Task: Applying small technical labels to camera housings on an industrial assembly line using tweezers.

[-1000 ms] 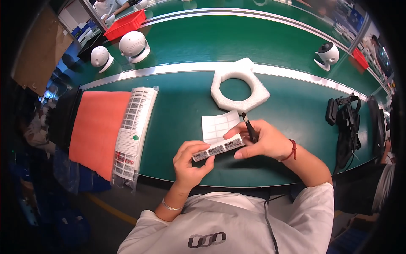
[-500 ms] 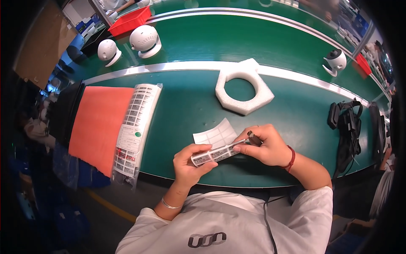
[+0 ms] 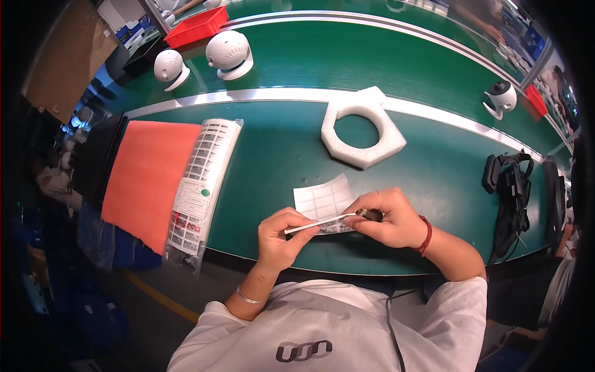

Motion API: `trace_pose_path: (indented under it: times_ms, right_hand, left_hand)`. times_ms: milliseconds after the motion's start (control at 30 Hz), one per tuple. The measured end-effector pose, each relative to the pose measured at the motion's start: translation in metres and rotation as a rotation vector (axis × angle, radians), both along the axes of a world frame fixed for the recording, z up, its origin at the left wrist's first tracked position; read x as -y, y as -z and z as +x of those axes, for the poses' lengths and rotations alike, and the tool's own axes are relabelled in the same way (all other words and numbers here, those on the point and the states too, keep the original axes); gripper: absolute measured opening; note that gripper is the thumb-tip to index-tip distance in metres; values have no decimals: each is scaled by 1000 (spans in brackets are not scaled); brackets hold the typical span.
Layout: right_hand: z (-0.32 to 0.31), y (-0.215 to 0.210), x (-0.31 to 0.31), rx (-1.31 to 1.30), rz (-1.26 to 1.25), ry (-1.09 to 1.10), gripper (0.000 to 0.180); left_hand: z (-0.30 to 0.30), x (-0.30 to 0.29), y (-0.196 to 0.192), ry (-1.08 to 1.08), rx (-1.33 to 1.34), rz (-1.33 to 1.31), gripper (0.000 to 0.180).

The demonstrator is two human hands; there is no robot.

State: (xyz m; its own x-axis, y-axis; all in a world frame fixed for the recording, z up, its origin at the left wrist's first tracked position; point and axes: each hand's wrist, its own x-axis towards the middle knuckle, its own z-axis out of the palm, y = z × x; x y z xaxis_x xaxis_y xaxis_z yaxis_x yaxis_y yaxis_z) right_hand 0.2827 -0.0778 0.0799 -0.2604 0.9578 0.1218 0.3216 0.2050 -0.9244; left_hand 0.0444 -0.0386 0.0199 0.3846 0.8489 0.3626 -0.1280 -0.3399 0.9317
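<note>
My left hand [image 3: 282, 239] pinches the left end of a folded strip of printed labels [image 3: 331, 229], seen nearly edge-on. At its other end, my right hand [image 3: 390, 217] is closed with thumb and finger against the strip. Tucked in the right fingers is a small dark tool [image 3: 370, 214], mostly hidden, so its kind is unclear. Just beyond the strip, a white backing sheet [image 3: 323, 196] with a blank grid curves up from the green table [image 3: 266, 161]. Whether sheet and strip are one piece, I cannot tell.
A white foam ring [image 3: 334, 139] lies beyond my hands. To the left are an orange sheet [image 3: 152, 180] and a bagged stack of label sheets [image 3: 207, 173]. Black straps [image 3: 511, 192] lie right. White round devices [image 3: 229, 53] and a red tray [image 3: 197, 26] stand farther back.
The label strip has tilted from showing its printed face to nearly edge-on. The dark tool has sunk lower into my right hand. The white devices have shifted right along the back surface.
</note>
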Motion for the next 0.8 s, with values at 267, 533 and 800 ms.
trace_pose_path:
  times_ms: [267,533,800]
  right_hand:
    - [-2,2,3,45,46,40,9]
    - [-7,3,3,80,135,-28,13]
    - [-13,16,6,97,300,15,13]
  left_hand:
    - [6,4,-7,26,76,-259,4]
    - [2,3,-4,15,-24,-88,5]
    - [8,4,-9,65,-67,-113,5]
